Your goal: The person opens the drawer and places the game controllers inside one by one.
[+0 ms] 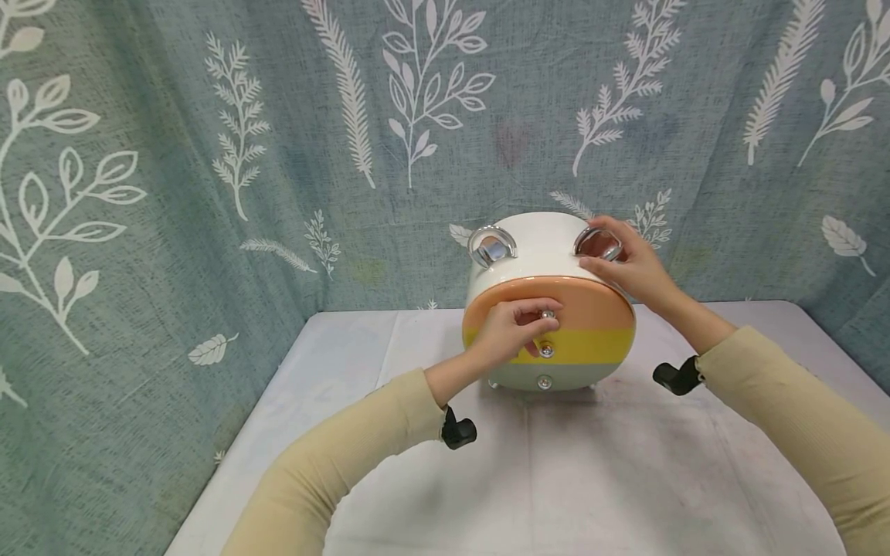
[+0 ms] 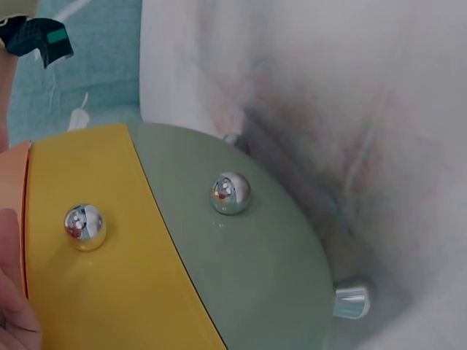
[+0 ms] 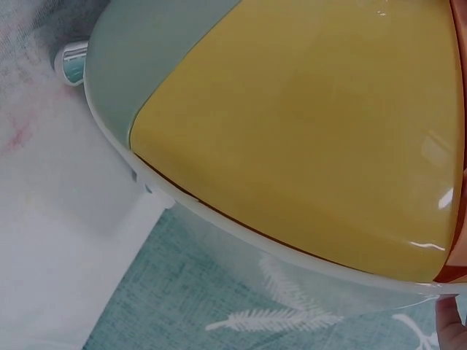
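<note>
A small oval drawer cabinet with a glossy white body stands on the table. Its front has an orange drawer, a yellow drawer and a green drawer, each with a round chrome knob. My left hand pinches the top knob on the orange drawer between thumb and fingers. My right hand grips the cabinet's top at the right chrome ear, thumb on the white shell. In the left wrist view the yellow drawer's knob and the green drawer's knob stand untouched.
A white cloth covers the table. Behind and at the left hangs a blue-green curtain with white leaf prints. The left chrome ear rises from the cabinet top, and a short chrome foot shows beneath it.
</note>
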{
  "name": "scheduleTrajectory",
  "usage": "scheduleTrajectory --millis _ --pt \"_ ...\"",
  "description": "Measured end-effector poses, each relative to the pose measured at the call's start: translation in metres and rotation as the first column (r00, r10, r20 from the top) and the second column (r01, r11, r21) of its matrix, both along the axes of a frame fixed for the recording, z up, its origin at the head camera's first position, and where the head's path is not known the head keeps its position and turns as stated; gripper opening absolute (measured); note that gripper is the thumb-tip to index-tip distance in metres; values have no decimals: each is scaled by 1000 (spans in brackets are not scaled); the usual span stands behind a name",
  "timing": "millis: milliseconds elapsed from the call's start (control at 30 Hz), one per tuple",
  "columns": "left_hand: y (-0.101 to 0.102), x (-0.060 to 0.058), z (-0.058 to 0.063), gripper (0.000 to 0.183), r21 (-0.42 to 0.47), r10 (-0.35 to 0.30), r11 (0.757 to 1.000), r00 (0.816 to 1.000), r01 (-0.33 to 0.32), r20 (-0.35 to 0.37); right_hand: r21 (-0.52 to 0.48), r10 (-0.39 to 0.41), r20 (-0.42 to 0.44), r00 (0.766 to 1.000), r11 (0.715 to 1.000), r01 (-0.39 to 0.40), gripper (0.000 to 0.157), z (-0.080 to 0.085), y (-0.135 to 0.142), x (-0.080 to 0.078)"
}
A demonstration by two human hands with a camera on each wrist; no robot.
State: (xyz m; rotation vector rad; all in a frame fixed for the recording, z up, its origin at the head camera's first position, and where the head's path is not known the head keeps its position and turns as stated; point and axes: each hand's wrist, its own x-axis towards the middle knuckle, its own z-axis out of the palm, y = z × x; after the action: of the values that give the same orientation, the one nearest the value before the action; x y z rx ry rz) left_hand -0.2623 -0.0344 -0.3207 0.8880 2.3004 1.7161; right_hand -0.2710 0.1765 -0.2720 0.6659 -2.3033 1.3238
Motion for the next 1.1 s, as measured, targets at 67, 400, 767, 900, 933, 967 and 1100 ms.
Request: scheduleTrajectory --millis 67,400,767,900,933,967,1100 --pt "1 -1 0 27 -2 9 1000 1000 -9 3 0 -1 -3 1000 1000 1 43 0 0 0" --pt "0 -5 -3 27 -21 8 1000 1000 -9 -14 2 -13 4 1000 1000 13 44 0 -1 0" --pt "5 -4 -6 30 31 5 1000 1000 -5 -4 -6 -3 -6 1000 1000 3 44 -1 1 -1" --pt "6 -4 -7 31 40 3 999 1000 -3 5 -16 8 -5 1000 1000 -8 44 -2 1 -1" --pt "6 -3 -7 31 42 3 999 1000 -3 7 -17 8 -6 1000 1000 -8 44 -1 1 -1" --pt "6 -3 -7 30 41 3 999 1000 -3 5 -17 8 -8 1000 1000 -8 43 -2 1 -1" --pt "5 -4 -8 30 36 -4 999 1000 5 -10 -10 1 -17 1000 1000 -1 43 -1 0 0"
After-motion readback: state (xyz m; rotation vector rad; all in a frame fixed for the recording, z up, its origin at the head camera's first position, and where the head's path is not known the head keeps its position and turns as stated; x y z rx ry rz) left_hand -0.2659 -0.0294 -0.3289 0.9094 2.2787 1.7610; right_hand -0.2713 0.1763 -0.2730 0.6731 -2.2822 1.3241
